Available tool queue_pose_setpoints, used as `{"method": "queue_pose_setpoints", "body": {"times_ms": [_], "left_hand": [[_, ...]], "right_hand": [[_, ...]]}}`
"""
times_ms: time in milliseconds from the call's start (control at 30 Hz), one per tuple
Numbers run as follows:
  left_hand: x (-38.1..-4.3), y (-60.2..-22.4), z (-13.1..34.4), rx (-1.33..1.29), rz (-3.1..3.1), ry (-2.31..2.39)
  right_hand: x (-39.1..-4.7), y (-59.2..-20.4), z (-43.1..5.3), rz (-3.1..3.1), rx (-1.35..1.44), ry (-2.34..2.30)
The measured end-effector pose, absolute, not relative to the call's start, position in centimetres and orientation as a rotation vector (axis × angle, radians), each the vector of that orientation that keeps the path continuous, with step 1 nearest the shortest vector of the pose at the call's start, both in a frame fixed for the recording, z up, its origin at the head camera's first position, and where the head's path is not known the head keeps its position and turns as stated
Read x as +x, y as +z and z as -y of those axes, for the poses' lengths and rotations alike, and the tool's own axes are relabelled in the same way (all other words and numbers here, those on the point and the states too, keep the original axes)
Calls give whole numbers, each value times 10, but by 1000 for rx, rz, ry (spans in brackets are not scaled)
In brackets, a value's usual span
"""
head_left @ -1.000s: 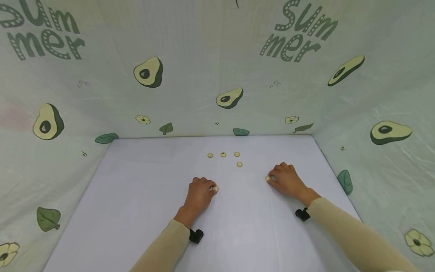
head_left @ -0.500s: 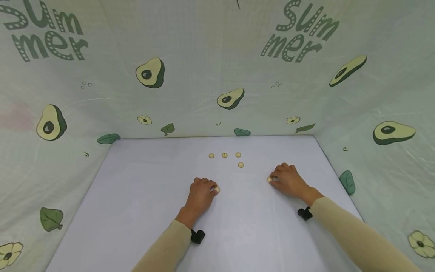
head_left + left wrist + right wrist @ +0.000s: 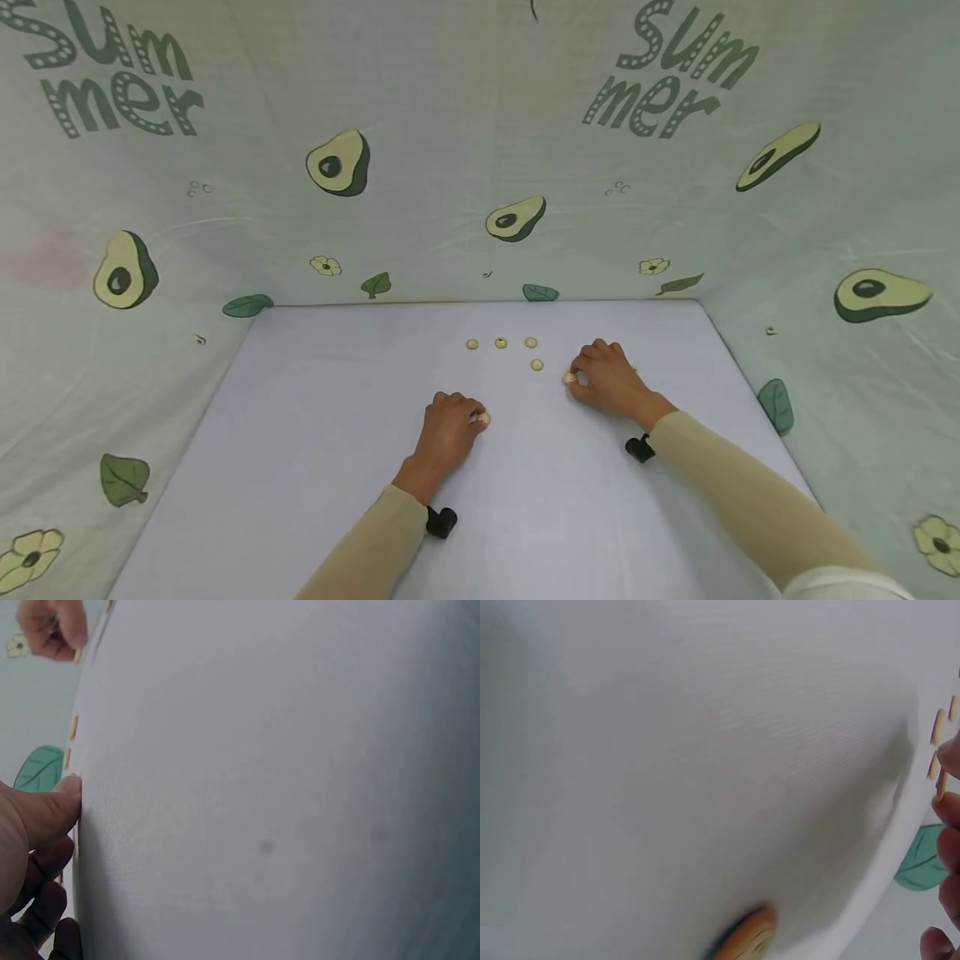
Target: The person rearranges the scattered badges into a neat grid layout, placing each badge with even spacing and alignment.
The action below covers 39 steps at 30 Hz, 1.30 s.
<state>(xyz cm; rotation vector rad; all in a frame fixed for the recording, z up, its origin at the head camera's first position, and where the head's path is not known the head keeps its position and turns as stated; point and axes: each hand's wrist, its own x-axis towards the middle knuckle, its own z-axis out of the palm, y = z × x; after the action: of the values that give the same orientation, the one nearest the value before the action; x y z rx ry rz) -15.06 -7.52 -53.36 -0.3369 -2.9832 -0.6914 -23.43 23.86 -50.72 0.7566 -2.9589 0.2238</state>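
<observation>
My left hand (image 3: 448, 427) pinches a small round beige disc (image 3: 483, 418) between thumb and fingers, low at the white tabletop. Further right, my right hand (image 3: 609, 379) pinches a similar disc (image 3: 570, 378) by its edge; in the right wrist view this pinched disc (image 3: 941, 784) appears edge-on. Three discs make a row near the back: a left one (image 3: 472, 344), a middle one (image 3: 501, 342) with a dark centre, and a right one (image 3: 531, 342). One more disc (image 3: 537, 365) lies just in front of the row's right end. Marks show on a blurred disc (image 3: 750, 937) in the right wrist view.
Behind the right hand, a mostly hidden beige disc (image 3: 635, 369) peeks out. The white tabletop (image 3: 315, 400) is bounded at the back and sides by a pale cloth (image 3: 420, 150) printed with avocados and leaves. Black cameras sit at both wrists.
The right hand has moved left and slightly away from me with its disc, toward the others. A disc edge now shows behind that hand. The left hand stays nearly still.
</observation>
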Motion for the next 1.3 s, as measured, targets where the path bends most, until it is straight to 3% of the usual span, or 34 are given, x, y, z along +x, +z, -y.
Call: {"method": "queue_pose_setpoints", "body": {"times_ms": [300, 800, 1300], "left_hand": [[-151, -533, 76, -334, 2974, -688], [-152, -533, 76, -330, 2995, -661], [-152, -537, 76, -349, 2974, -652]], "right_hand": [[-261, -507, -199, 2923, 803, 264], [-278, -512, -139, 2908, 894, 277], [-279, -516, -129, 2992, 889, 244]]}}
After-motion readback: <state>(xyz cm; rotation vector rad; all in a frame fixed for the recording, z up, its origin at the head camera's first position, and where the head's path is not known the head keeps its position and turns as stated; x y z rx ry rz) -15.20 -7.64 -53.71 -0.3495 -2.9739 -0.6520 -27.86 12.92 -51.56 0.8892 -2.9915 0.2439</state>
